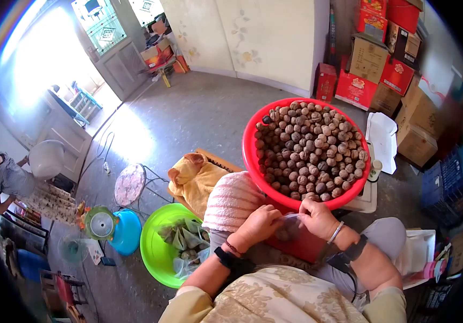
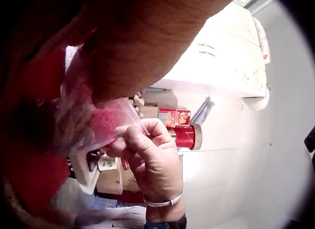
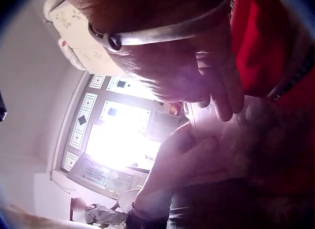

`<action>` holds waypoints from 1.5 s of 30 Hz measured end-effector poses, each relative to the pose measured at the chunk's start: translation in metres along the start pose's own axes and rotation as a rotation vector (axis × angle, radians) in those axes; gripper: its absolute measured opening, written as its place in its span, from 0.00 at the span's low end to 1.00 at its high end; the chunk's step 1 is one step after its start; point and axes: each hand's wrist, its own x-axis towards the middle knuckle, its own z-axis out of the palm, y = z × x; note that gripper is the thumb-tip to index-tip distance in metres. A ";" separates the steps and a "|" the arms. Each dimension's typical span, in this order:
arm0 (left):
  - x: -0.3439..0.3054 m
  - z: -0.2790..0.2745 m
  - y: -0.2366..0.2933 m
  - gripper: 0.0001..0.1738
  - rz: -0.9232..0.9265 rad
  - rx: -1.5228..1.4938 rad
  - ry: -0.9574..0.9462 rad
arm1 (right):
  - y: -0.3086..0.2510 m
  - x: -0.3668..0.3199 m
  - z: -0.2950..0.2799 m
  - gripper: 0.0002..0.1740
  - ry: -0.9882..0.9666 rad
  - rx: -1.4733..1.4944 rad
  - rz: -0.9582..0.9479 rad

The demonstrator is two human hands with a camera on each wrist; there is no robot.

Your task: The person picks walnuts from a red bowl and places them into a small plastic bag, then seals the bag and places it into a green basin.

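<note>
My left hand (image 1: 255, 224) and right hand (image 1: 318, 218) meet over my lap, just in front of a red basin (image 1: 249, 153) heaped with walnuts (image 1: 309, 145). Between them hangs a clear plastic bag (image 1: 287, 230), its top edge pinched from both sides. Something roundish and brownish shows through the film. In the left wrist view the right thumb and fingers grip one corner of the bag, while the left hand's fingers are mostly hidden. The right wrist view shows both hands close together at the bag, hazy with glare. A red surface lies beneath the bag.
A green basin (image 1: 153, 250) with filled plastic bags (image 1: 188, 242) stands at left, near a yellow cloth (image 1: 199, 180) and a blue bucket (image 1: 126, 231). Cardboard boxes (image 1: 368, 58) and a blue crate (image 1: 449, 180) line the right. Another person (image 1: 13, 180) is at far left.
</note>
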 end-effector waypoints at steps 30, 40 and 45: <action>-0.009 -0.016 -0.008 0.06 -0.013 -0.010 -0.107 | -0.002 0.000 -0.006 0.05 -0.016 -0.062 -0.008; 0.003 -0.009 0.009 0.15 -0.026 -0.092 -0.048 | 0.000 0.002 -0.003 0.06 0.061 -0.293 -0.243; 0.006 0.005 0.003 0.13 0.101 -0.112 -0.016 | 0.001 0.005 0.001 0.08 0.045 -0.305 -0.287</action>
